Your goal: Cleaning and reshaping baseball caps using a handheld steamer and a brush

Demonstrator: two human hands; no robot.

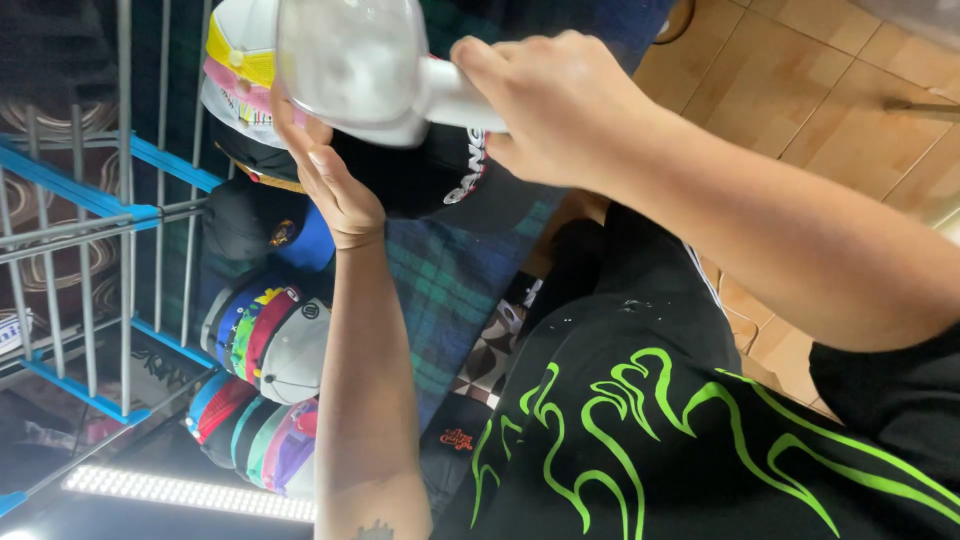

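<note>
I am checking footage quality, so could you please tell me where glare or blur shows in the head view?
Head view: the light strip at lower left blows out white; the white handheld device in the right hand is soft and washed out; the left hand and stacked caps stay fairly sharp.

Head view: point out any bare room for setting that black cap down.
Bare tiled floor lies right of the right hand. The plaid cloth between the left hand and black cap is partly free. Stacked caps crowd the wire rack.

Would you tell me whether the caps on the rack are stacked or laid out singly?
Stacked: the caps sit nested, coloured brims overlapping.
</note>
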